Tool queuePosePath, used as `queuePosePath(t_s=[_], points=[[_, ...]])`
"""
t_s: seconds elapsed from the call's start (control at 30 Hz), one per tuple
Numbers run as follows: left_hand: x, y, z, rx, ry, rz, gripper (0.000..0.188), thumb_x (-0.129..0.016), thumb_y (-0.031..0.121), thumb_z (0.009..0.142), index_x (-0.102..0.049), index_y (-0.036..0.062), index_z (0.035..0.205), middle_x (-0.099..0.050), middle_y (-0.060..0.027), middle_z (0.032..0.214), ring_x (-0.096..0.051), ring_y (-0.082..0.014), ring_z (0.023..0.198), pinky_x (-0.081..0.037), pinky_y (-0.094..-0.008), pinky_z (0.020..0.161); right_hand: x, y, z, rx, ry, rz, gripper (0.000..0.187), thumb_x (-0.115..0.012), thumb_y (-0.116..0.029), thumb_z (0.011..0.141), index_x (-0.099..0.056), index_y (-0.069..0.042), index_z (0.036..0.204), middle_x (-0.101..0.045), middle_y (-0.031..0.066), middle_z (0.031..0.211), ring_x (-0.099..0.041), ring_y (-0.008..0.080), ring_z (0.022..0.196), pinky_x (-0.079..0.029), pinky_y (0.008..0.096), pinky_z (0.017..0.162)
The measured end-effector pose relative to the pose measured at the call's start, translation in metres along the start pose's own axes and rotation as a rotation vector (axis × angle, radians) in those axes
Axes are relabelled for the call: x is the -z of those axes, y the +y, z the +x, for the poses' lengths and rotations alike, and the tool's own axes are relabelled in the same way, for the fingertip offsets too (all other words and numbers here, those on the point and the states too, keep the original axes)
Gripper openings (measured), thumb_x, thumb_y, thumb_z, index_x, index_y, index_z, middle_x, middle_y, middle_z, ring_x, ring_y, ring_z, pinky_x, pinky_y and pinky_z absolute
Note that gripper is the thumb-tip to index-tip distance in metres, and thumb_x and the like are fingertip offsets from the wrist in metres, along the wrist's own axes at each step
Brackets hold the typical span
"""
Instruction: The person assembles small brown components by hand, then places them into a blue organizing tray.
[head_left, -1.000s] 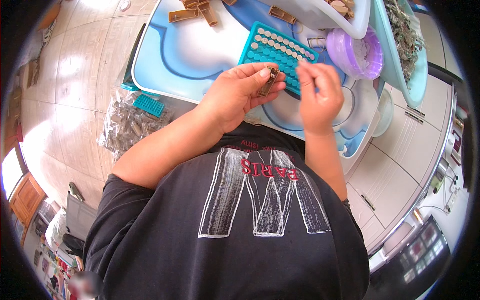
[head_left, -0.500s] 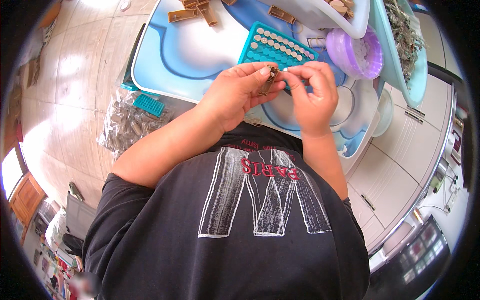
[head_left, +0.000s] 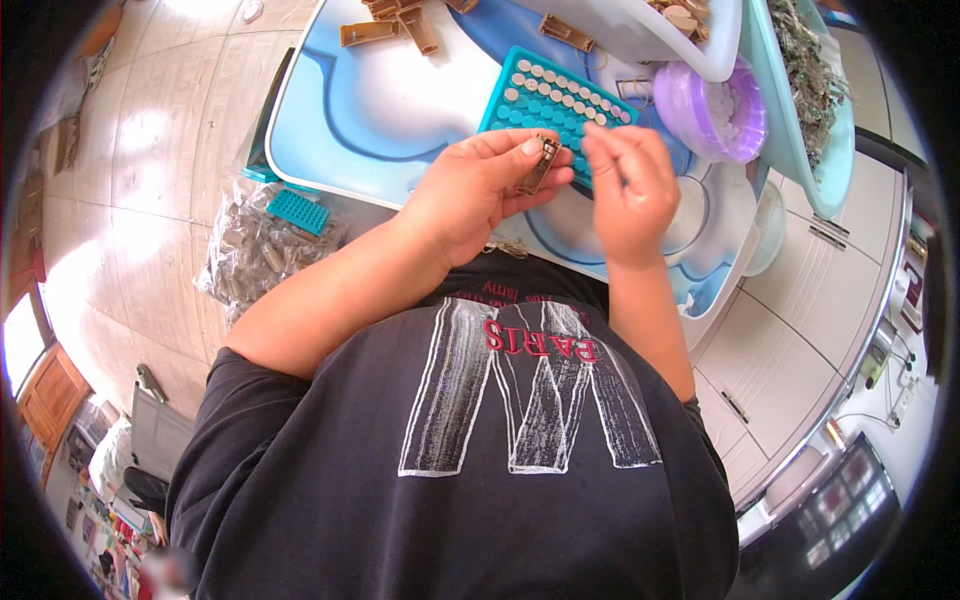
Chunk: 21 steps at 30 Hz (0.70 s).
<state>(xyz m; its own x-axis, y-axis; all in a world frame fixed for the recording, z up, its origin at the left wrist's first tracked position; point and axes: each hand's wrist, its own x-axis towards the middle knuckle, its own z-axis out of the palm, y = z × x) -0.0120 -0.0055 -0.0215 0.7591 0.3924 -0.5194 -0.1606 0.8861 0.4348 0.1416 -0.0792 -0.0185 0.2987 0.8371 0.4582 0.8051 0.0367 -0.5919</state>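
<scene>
Between the thumb and fingers of my left hand is a small brown plastic case, tilted, its hollow side showing small pale and metallic parts. My right hand is just to the right, apart from the case and over the right part of the teal tray. Its fingers are curled and its fingertips blurred, so whether they pinch anything does not show. Behind both hands, the teal tray holds round silvery pieces in its far rows; its nearer round slots show teal. My hands hide part of its near side.
The blue-and-white table carries loose brown cases at far left and another brown case behind the tray. At right stand a purple bowl, a white bin and a pale green basin. A clear bag of parts lies left.
My right hand has drawn away from the brown case, its fingertips shifting right and slightly up over the tray. My left hand keeps the case in nearly the same place.
</scene>
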Motion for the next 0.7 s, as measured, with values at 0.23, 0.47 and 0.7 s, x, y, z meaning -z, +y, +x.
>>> queuePosePath(t_s=[0.23, 0.47, 0.7], points=[[-0.002, 0.001, 0.000, 0.009, 0.043, -0.001, 0.029, -0.046, 0.016, 0.094, -0.052, -0.0017, 0.117, -0.061, -0.0136, 0.111, -0.061, -0.0214, 0.101, -0.048, -0.0332, 0.091, -0.003, 0.032, 0.005, -0.013, 0.063, -0.236, 0.010, -0.071, -0.011, 0.071, -0.069, -0.007, 0.080, -0.058, 0.0069, 0.077, -0.056, 0.0238, 0.071, -0.045, 0.0336, 0.064], [0.001, -0.001, 0.001, 0.005, 0.012, -0.012, 0.029, -0.045, 0.016, 0.095, -0.052, -0.0014, 0.117, -0.061, -0.0114, 0.109, -0.061, -0.0191, 0.099, -0.047, -0.0334, 0.092, 0.000, -0.007, 0.003, -0.033, 0.020, 0.026, 0.012, -0.073, -0.005, 0.066, -0.064, -0.006, 0.075, -0.058, 0.0073, 0.076, -0.056, 0.0239, 0.071, -0.045, 0.0332, 0.063], [0.001, -0.002, 0.001, -0.006, -0.011, -0.025, 0.024, -0.048, 0.016, 0.094, -0.055, 0.0002, 0.111, -0.062, -0.0064, 0.102, -0.060, -0.0141, 0.093, -0.048, -0.0310, 0.089, -0.006, -0.017, 0.002, 0.008, -0.005, 0.055, 0.012, -0.071, -0.003, 0.067, -0.062, -0.005, 0.074, -0.058, 0.0073, 0.075, -0.056, 0.0237, 0.070, -0.045, 0.0332, 0.062]])
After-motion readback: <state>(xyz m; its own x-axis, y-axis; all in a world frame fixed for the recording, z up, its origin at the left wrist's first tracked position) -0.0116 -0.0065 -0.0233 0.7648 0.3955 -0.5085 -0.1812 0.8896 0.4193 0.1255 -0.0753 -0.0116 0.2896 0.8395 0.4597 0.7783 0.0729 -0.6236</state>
